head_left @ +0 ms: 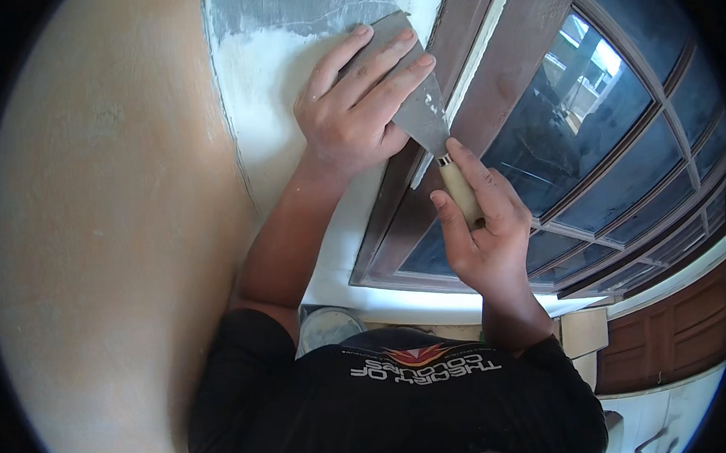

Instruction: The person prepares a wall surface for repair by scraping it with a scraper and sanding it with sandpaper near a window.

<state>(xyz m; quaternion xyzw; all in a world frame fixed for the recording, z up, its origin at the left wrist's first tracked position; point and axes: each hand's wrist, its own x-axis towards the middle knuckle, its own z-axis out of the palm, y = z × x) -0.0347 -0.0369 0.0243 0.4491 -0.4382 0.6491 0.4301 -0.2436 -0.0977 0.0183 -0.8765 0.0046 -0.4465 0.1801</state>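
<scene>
A putty knife [424,114] with a wide grey metal blade and a pale handle slants across the upper middle, its blade lying against the wall beside a brown window frame [519,90]. White specks show on the blade. My right hand [493,229] is closed round the handle, with the forefinger stretched toward the blade. Spread and straight, the fingers of my left hand [350,118] press flat on the blade near its wide end. Behind them the wall strip [260,93] is whitish, with a grey patch [297,9] above.
A beige-orange wall [103,205] rises close on my left. Paned window glass [592,95] fills the right side. Below, near my body, a round pale bucket [328,325] is partly hidden. Brown wooden panels [667,331] stand at the lower right.
</scene>
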